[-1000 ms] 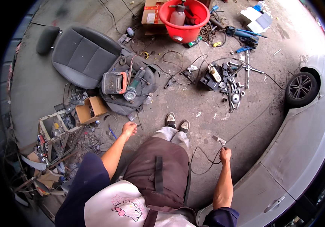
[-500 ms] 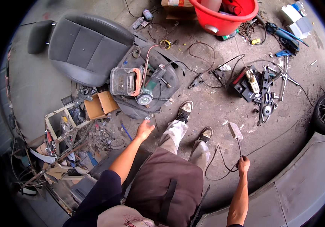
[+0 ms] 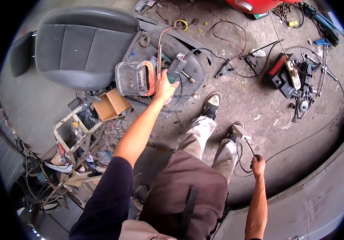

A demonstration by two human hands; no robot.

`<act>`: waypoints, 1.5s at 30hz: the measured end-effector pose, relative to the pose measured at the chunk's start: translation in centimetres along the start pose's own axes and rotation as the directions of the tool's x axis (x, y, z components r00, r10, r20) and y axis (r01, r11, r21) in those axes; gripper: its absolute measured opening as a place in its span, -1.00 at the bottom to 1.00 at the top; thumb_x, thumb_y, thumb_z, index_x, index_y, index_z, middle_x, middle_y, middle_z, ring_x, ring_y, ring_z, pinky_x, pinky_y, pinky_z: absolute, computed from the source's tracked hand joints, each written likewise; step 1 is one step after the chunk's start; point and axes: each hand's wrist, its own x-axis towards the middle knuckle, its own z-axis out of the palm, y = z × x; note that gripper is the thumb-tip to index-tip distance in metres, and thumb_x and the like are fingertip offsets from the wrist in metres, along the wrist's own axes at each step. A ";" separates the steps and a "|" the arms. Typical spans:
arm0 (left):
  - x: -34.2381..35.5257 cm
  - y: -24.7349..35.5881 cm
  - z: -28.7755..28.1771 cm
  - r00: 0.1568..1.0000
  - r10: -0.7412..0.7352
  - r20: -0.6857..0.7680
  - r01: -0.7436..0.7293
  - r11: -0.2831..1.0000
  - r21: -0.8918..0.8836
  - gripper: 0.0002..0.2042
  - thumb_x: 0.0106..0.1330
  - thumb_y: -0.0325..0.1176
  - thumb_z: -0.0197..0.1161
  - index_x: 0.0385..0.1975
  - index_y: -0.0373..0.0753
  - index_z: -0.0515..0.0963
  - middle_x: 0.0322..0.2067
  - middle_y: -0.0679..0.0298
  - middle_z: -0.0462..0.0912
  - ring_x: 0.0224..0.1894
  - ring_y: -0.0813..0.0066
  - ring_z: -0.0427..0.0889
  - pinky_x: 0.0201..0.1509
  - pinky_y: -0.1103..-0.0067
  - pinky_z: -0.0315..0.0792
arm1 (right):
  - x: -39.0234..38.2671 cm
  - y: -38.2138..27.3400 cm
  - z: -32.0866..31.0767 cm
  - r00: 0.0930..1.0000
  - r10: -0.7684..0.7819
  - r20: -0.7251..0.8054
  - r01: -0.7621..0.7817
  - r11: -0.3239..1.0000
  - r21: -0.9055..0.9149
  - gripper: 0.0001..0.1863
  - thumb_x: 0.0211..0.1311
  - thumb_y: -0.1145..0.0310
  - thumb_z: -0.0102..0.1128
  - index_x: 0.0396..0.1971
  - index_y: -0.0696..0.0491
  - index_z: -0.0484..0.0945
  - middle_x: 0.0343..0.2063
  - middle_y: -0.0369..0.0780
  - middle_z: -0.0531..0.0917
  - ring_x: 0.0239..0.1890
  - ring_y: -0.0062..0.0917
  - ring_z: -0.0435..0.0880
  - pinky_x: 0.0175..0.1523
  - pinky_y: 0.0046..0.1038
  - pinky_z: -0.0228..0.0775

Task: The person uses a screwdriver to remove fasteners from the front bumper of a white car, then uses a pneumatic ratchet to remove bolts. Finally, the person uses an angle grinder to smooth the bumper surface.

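My left hand (image 3: 165,87) reaches to the car seat and closes round the green part of an angle grinder (image 3: 177,67); the palm hides its disc end. Beside it lies a clear plastic container with an orange rim (image 3: 134,79). The black cable (image 3: 249,146) is pinched in my right hand (image 3: 258,165), low on the right. From that cable hangs a pale rectangular socket block (image 3: 241,132), in front of my right shoe. Another cord runs from the grinder's rear end across the floor.
A grey car seat (image 3: 88,52) lies at the upper left. Below it are an open cardboard box (image 3: 110,105) and a cluttered metal frame (image 3: 62,134). A car battery (image 3: 278,76) and several sockets and wrenches lie right. A grey car panel (image 3: 284,212) curves along the lower right.
My left hand has moved up and forward onto the grinder and closed on it. The socket block, hanging from my right hand's cable, has come nearer my right shoe. The view has shifted.
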 end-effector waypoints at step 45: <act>-26.3 -6.3 -19.5 0.389 -0.027 0.921 -0.400 0.895 0.196 -0.35 -0.21 -0.04 0.37 -0.04 -0.16 0.38 -0.17 0.09 0.55 -0.06 0.08 0.50 -0.01 0.26 0.38 | -9.6 -26.6 -17.3 0.807 -0.404 -0.429 0.584 0.441 0.682 -0.55 0.36 0.22 -0.15 0.04 0.30 0.29 -0.60 -0.29 0.47 -0.70 -0.78 0.23 -0.67 -0.74 0.01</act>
